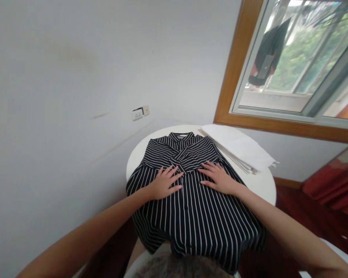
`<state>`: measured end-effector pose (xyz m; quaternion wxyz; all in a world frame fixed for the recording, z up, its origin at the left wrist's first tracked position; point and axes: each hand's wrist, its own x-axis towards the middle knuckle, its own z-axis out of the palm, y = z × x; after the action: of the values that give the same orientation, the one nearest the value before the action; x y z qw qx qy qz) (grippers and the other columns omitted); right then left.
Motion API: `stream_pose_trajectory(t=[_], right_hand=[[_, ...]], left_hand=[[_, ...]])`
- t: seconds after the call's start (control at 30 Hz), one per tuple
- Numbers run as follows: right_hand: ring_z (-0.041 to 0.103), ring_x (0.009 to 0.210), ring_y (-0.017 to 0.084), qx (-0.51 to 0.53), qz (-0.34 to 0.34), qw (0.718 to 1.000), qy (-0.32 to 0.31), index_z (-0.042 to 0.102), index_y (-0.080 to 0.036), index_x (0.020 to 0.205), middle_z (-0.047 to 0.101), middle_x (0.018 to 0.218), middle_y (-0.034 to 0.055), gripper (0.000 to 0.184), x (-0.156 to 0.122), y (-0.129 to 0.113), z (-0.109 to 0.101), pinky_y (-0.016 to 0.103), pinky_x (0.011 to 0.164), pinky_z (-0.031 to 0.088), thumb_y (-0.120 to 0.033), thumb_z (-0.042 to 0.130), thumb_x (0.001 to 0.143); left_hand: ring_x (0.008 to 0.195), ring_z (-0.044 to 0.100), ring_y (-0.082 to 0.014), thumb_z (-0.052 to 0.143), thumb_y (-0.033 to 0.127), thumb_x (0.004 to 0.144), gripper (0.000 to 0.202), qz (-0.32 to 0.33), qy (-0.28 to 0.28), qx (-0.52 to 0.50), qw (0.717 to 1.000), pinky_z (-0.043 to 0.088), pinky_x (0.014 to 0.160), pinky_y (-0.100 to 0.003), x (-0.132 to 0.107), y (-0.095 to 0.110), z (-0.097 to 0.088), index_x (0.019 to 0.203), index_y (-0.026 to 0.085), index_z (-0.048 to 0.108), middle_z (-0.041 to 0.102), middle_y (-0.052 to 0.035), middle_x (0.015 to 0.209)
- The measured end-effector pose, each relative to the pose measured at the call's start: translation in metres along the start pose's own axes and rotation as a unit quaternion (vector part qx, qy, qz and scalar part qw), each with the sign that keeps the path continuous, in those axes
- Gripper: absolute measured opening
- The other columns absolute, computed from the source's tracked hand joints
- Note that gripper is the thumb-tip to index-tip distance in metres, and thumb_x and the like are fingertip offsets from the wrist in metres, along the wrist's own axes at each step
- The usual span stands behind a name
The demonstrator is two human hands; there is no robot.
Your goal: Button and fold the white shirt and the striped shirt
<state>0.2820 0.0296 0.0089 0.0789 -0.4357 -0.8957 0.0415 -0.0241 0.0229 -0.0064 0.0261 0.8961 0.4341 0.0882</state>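
Observation:
A black shirt with white stripes [191,208] lies front side up on a round white table [137,154], its collar pointing away from me. Both sleeves are folded inward across the chest, and the lower hem hangs over the near table edge. My left hand [164,182] rests flat on the shirt left of the button line, fingers spread near a cuff. On the other side my right hand [219,178] also lies flat, fingers apart, touching the lower edge of the folded sleeve. Neither hand grips the cloth.
A stack of white sheets [239,146] lies at the table's right back, beside the shirt. Behind the table is a white wall with a socket [137,114]. A wood-framed window [226,88] is at the right, and red fabric [336,181] hangs near the floor.

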Motion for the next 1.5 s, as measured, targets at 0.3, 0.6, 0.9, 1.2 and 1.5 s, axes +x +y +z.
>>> stream_pose_trajectory(t=[0.3, 0.6, 0.9, 1.2, 1.5], right_hand=[[0.008, 0.145, 0.026, -0.015, 0.071, 0.997, -0.023, 0.027, -0.035, 0.147, 0.014, 0.157, 0.0008, 0.067, 0.01, 0.012, 0.029, 0.058, 0.113, 0.006, -0.069, 0.021, 0.089], [0.01, 0.145, 0.027, -0.009, 0.083, 0.996, -0.02, 0.028, -0.036, 0.146, 0.017, 0.157, 0.0016, 0.067, 0.049, 0.021, 0.025, 0.057, 0.113, 0.007, -0.07, 0.021, 0.089], [0.023, 0.141, 0.027, 0.005, 0.062, 0.998, -0.029, 0.038, -0.033, 0.143, 0.029, 0.153, 0.0033, 0.065, 0.046, 0.025, 0.014, 0.053, 0.111, 0.018, -0.067, 0.023, 0.09], [0.055, 0.111, 0.023, -0.059, 0.121, 0.987, 0.091, 0.063, -0.021, 0.118, 0.064, 0.118, 0.0082, 0.039, 0.184, 0.108, -0.037, 0.035, 0.098, 0.038, -0.034, 0.035, 0.096], [0.055, 0.112, 0.025, -0.053, 0.239, 0.968, 0.063, 0.055, -0.005, 0.125, 0.061, 0.12, 0.0185, 0.043, 0.321, 0.152, 0.01, 0.036, 0.097, 0.037, -0.025, 0.032, 0.095]], left_hand=[[0.143, 0.016, -0.03, 0.026, 0.066, 0.09, 0.063, 0.003, -0.011, 0.007, 1.0, 0.006, 0.113, -0.059, 0.019, -0.021, 0.005, 0.146, 0.036, 0.027, 0.02, -0.0036, 0.156], [0.143, 0.017, -0.0288, 0.024, 0.067, 0.089, 0.064, -0.01, -0.01, 0.015, 1.0, 0.007, 0.113, -0.058, 0.044, -0.046, 0.008, 0.146, 0.037, 0.027, 0.021, -0.0046, 0.155], [0.135, 0.035, -0.0295, 0.025, 0.067, 0.089, 0.063, 0.002, 0.014, 0.032, 0.999, 0.021, 0.109, -0.053, 0.043, -0.045, -0.006, 0.14, 0.033, 0.041, 0.04, -0.0062, 0.148], [0.105, 0.053, -0.0259, 0.033, 0.036, 0.094, 0.04, -0.212, 0.132, 0.084, 0.965, 0.039, 0.092, -0.037, 0.174, -0.172, -0.059, 0.107, 0.018, 0.066, 0.066, -0.0113, 0.107], [0.113, 0.049, -0.029, 0.043, 0.033, 0.09, 0.038, -0.323, 0.078, 0.08, 0.94, 0.037, 0.096, -0.039, 0.21, -0.264, -0.016, 0.118, 0.011, 0.059, 0.06, -0.0178, 0.117]])
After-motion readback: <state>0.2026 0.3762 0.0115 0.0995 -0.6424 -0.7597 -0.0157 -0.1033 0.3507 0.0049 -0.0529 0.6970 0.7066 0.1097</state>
